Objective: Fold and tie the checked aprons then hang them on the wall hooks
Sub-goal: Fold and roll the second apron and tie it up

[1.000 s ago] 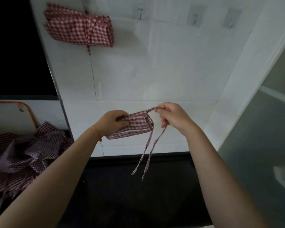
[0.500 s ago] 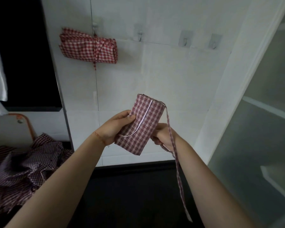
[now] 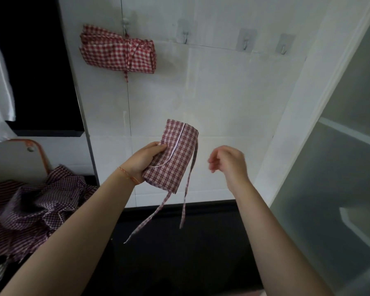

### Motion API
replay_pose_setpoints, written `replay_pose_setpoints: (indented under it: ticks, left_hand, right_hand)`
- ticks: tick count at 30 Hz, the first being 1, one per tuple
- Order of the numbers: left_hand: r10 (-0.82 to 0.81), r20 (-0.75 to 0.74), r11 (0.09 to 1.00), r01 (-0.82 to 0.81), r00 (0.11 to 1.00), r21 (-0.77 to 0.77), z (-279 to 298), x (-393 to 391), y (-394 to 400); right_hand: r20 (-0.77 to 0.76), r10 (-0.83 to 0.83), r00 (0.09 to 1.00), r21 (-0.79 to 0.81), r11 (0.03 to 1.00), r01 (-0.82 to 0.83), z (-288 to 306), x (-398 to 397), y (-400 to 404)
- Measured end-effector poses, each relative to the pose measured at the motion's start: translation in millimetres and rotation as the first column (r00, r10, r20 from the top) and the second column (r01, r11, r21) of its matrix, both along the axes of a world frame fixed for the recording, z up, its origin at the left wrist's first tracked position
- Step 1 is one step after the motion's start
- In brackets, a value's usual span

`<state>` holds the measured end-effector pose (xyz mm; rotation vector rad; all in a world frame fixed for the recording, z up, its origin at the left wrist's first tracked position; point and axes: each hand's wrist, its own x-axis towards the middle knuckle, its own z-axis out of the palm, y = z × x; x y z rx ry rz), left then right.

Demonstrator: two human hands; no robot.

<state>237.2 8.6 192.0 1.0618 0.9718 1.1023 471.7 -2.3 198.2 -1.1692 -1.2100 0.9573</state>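
One folded apron point(image 3: 175, 154) is gripped by the left hand point(image 3: 144, 161); the right hand point(image 3: 228, 162) hangs loosely curled. One tied apron point(image 3: 118, 51) is hung among four hooks point(image 3: 245, 42).

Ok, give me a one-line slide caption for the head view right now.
Left hand grips a folded red-checked apron bundle, straps dangling; right hand open beside it.

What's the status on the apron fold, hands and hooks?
Left hand grips folded apron, ties dangling untied. Right hand off the cloth, fingers loosely curled, empty. One tied apron hung; three hooks free. Nothing blocking.
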Motion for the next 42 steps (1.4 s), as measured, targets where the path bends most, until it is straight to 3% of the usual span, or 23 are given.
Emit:
replay_pose_setpoints:
  ticks: [3, 7, 9, 11, 14, 16, 18, 20, 22, 27, 32, 38, 42]
  left_hand:
    - [-0.059, 0.018, 0.998, 0.060, 0.998, -0.008, 3.2, 8.3, -2.8]
    - [-0.101, -0.019, 0.995, 0.100, 0.995, -0.007, 5.3, 12.9, -5.7]
    - [-0.099, -0.023, 0.995, 0.099, 0.995, -0.012, 3.8, 6.8, -5.8]
    - [-0.085, -0.032, 0.996, 0.084, 0.996, -0.033, 0.4, 0.5, -5.2]
    - [0.048, -0.151, 0.999, -0.049, 0.987, -0.005, -3.8, -4.1, -4.7]
    - [0.224, -0.355, 0.974, -0.205, 0.907, 0.092, -5.2, -4.4, -3.0]
    - [0.358, -0.621, 0.932, -0.229, 0.698, 0.280, -8.7, -7.8, 0.1]
    - [0.396, -0.797, 0.915, -0.119, 0.455, 0.387, -14.6, -10.5, 1.6]
    - [0.344, -0.864, 0.925, 0.024, 0.368, 0.379, -19.5, -9.6, 1.3]
    - [0.102, -0.933, 0.914, 0.338, 0.345, 0.225, -16.7, 3.3, -6.3]
    - [0.017, -0.914, 0.922, 0.346, 0.406, 0.171, -13.7, 2.2, -8.3]
    - [-0.059, -0.832, 0.945, 0.301, 0.552, 0.132, -17.9, 0.9, -11.1]
    - [-0.092, -0.842, 0.935, 0.338, 0.531, 0.111, -21.2, -2.9, -10.0]
  right_hand:
    - [0.145, 0.343, 0.928, -0.156, 0.934, -0.320, -9.7, -25.5, -4.0]
    - [-0.211, 0.502, 0.839, -0.229, 0.809, -0.542, -32.2, -37.7, -1.6]
    - [-0.307, 0.551, 0.776, -0.236, 0.746, -0.623, -38.4, -38.0, -1.4]
    - [-0.311, 0.554, 0.772, -0.281, 0.723, -0.632, -40.2, -41.0, -3.0]
    - [-0.016, 0.512, 0.859, -0.372, 0.794, -0.480, -40.8, -45.0, -3.6]
    - [0.325, 0.504, 0.800, -0.380, 0.844, -0.378, -36.0, -44.6, -4.3]
    - [0.600, 0.482, 0.638, -0.352, 0.876, -0.331, -28.7, -46.1, -4.2]
    - [0.744, 0.434, 0.508, -0.279, 0.893, -0.354, -16.5, -49.1, -4.2]
    - [0.809, 0.383, 0.446, -0.220, 0.901, -0.374, -3.6, -52.1, -2.4]
    - [0.917, 0.207, 0.341, -0.080, 0.933, -0.351, 3.1, -55.1, 10.0]
    - [0.897, 0.105, 0.429, 0.058, 0.935, -0.351, -7.2, -57.1, 10.2]
    - [0.889, 0.066, 0.453, 0.112, 0.928, -0.355, -9.9, -62.2, 10.9]
    - [0.906, -0.011, 0.422, 0.172, 0.922, -0.346, -15.7, -61.0, 17.9]
